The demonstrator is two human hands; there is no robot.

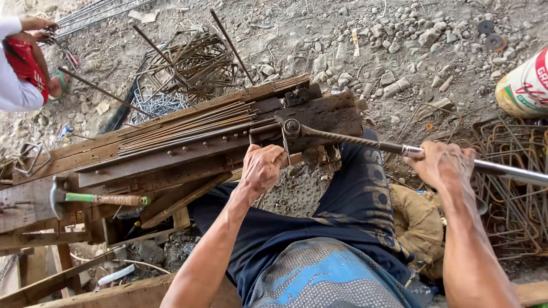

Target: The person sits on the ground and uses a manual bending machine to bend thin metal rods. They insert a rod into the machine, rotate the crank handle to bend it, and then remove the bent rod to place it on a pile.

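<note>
Here, the right hand [442, 165] clamps the bending lever [354, 140], its axis running ten-to-four; the left hand [261, 169] grips rebar [188, 132] at the bench [171, 165].

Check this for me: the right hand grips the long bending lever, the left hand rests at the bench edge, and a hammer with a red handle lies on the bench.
One detail is wrong. The head view shows the hammer has a green handle, not red. The right hand does grip the lever, and the left hand rests at the bench edge.
</note>
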